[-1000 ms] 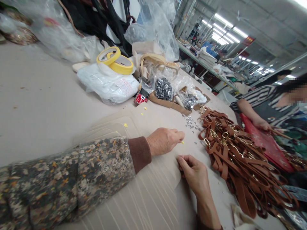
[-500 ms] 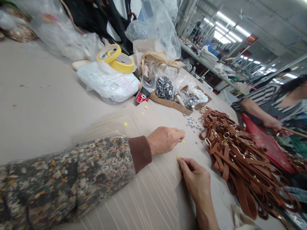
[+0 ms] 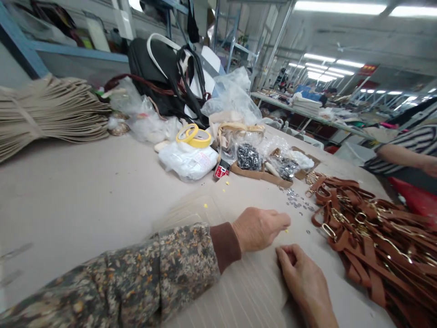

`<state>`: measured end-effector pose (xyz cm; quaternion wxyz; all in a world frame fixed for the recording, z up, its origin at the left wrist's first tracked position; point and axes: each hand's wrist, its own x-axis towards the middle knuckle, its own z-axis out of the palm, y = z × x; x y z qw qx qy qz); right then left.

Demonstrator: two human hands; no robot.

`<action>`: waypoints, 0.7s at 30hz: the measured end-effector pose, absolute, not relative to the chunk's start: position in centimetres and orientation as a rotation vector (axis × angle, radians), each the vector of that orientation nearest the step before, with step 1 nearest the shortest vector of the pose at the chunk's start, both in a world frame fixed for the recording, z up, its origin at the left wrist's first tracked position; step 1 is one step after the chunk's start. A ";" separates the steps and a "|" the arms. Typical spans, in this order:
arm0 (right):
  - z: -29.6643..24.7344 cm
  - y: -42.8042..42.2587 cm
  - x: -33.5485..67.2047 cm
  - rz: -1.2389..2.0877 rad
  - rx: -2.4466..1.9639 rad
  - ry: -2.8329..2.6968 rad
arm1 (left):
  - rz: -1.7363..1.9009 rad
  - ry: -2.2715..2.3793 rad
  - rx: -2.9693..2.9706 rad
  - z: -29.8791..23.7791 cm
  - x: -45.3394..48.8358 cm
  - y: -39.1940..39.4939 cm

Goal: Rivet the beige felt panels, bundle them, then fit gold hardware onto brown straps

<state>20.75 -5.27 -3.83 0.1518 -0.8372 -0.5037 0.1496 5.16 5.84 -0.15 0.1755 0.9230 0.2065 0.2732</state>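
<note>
My left hand (image 3: 261, 228), coming out of a floral sleeve with a brown cuff, rests over fanned beige panels (image 3: 239, 291). Its fingers are pressed together, and whatever they hold is hidden. Right by its fingertips lies a small yellow piece of tape (image 3: 287, 231). Lower and to the right, my right hand (image 3: 303, 278) is closed in a pinch at the panels' edge; I cannot make out anything between the fingertips. Another yellow bit (image 3: 205, 206) sits on the panels above the sleeve.
Brown straps with gold hardware (image 3: 368, 241) are heaped at the right. Small metal rings (image 3: 297, 200) lie scattered beside them. Yellow tape rolls (image 3: 200, 139) rest on a white plastic packet (image 3: 187, 161). A bundled beige stack (image 3: 51, 111) stands far left; a person in stripes is at right.
The view has swung up and left, bringing the beige bundle into sight. Both hands keep nearly the same pose. The yellow bit at my right fingertips no longer shows.
</note>
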 end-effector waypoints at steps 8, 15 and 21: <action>-3.6 -4.8 20.6 0.328 -2.503 -1.609 | 0.975 1.013 2.718 8.0 -4.4 9.1; -4.1 -4.1 22.4 0.405 -2.581 -1.602 | 0.427 1.753 2.701 4.1 -19.1 12.0; -1.6 -2.6 23.8 0.605 -2.585 -1.692 | 0.484 1.727 2.605 1.5 -25.2 5.7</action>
